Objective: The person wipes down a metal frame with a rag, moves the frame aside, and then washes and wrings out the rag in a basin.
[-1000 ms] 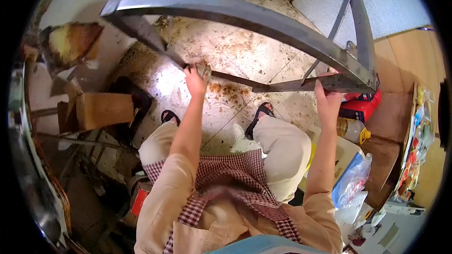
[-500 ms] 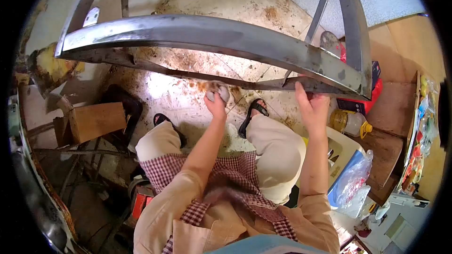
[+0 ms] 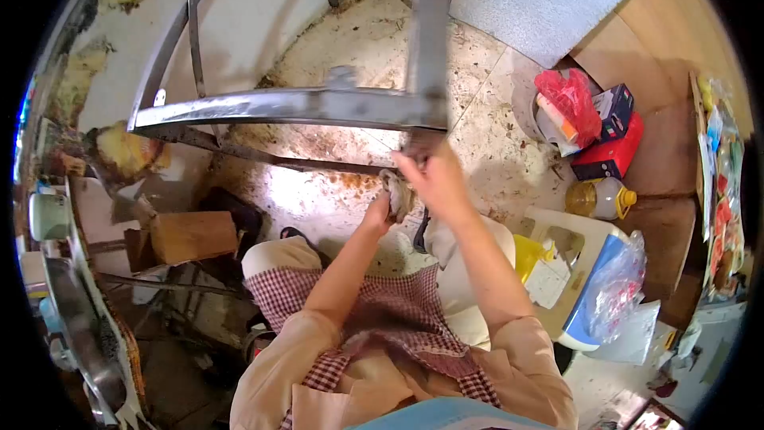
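A grey metal frame (image 3: 278,105) of welded square bars stands in front of me, its near right corner slightly blurred. My right hand (image 3: 436,183) grips this corner from below, with the thumb on the near side and the other fingers partly hidden. Close beside it, my left hand (image 3: 379,212) is closed round a dirty, crumpled greyish rag (image 3: 398,194). The rag is just under the frame's lower bar, and I cannot tell whether it touches the metal.
A cardboard box (image 3: 193,236) lies to the left. On the right are a red plastic bag (image 3: 570,103), a bottle of yellow liquid (image 3: 598,198) with a yellow cap, and a cream and blue container (image 3: 577,275) with clear plastic on it. A pale panel (image 3: 521,4) leans behind.
The metal frame has swung left and its right corner now sits near the middle. My right hand has moved left with it. My left hand and the rag are slightly right and lower.
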The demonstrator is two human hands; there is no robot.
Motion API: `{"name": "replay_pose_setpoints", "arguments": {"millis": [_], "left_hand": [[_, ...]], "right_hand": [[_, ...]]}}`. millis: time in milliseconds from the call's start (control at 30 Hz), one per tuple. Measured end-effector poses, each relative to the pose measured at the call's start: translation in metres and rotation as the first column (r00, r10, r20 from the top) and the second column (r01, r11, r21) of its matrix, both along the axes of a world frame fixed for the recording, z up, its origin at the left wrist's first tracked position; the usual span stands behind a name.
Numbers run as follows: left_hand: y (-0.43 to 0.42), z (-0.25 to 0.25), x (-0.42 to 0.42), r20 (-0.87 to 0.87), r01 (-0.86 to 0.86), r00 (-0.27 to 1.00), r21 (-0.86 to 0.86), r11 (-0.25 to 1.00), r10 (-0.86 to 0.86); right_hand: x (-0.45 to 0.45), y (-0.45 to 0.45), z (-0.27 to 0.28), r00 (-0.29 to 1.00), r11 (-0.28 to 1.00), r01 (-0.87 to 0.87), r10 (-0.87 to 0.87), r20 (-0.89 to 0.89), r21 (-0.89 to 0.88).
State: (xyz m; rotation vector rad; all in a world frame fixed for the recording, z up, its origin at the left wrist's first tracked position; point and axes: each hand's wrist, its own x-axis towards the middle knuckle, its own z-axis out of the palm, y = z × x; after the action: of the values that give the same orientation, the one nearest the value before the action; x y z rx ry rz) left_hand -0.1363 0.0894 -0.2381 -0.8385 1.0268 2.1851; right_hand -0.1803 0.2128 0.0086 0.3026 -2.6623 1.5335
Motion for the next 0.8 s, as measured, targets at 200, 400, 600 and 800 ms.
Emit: {"name": "replay_pose_setpoints", "arguments": {"millis": [200, 400, 600, 800], "left_hand": [[-0.02, 0.153, 0.071, -0.212, -0.207, 0.959, -0.07, 0.976, 0.189], [-0.035, 0.159, 0.115, -0.427, 0.004, 0.893, -0.314, 0.95, -0.145], [-0.081, 0.243, 0.108, -0.159, 0.176, 0.666, -0.916, 0.361, -0.729], [-0.233, 0.305, 0.029, -0.781, -0.795, 0.557, -0.6, 0.091, -0.282]], "right_hand": [[0.034, -0.019, -0.018, 0.954, 0.881, -0.228, 0.287, 0.083, -0.415], [0.132, -0.036, -0.077, 0.981, 0.924, -0.171, 0.191, 0.025, -0.342], [0.139, -0.01, -0.096, 0.738, 0.348, 0.437, 0.387, 0.552, -0.829], [0.053, 0.017, -0.057, 0.931, 0.889, -0.253, 0.331, 0.154, -0.381]]}}
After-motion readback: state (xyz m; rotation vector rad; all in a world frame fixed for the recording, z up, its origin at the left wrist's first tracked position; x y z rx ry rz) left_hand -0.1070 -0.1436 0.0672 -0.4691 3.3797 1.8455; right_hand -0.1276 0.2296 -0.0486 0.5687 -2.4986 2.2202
